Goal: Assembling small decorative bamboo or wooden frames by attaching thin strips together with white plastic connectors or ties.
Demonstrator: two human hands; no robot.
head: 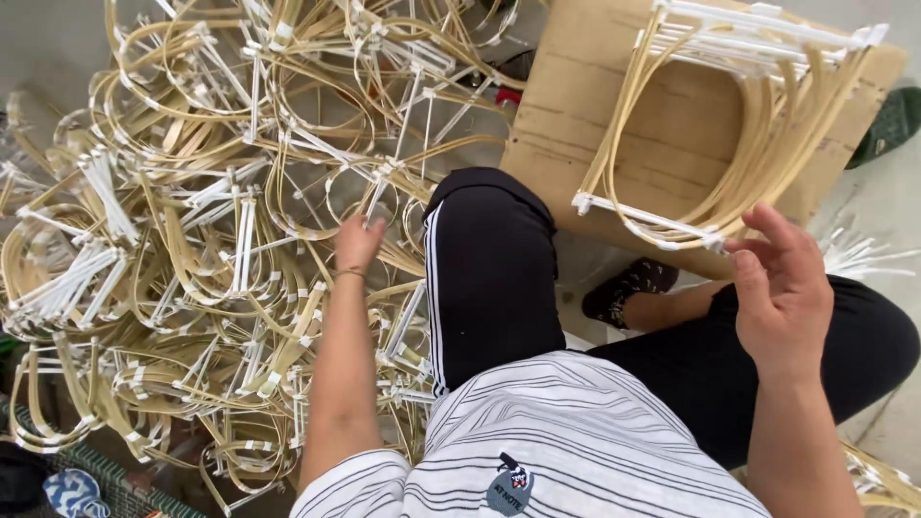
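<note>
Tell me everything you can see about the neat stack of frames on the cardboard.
The stack of frames holds several pale yellow strips, like bamboo, bent into U-shaped loops and closed by white straight bars. They lie flat and aligned on a brown cardboard sheet, at upper right. The right hand is at its near corner, fingertips touching or almost touching the white bars.

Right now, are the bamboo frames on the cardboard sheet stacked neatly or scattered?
Stacked neatly: the bamboo frames lie aligned in one pile on the cardboard sheet, beside the right hand.

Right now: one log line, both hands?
left hand: reaching into loose frame pile | right hand: open, beside stacked frames on cardboard
</note>
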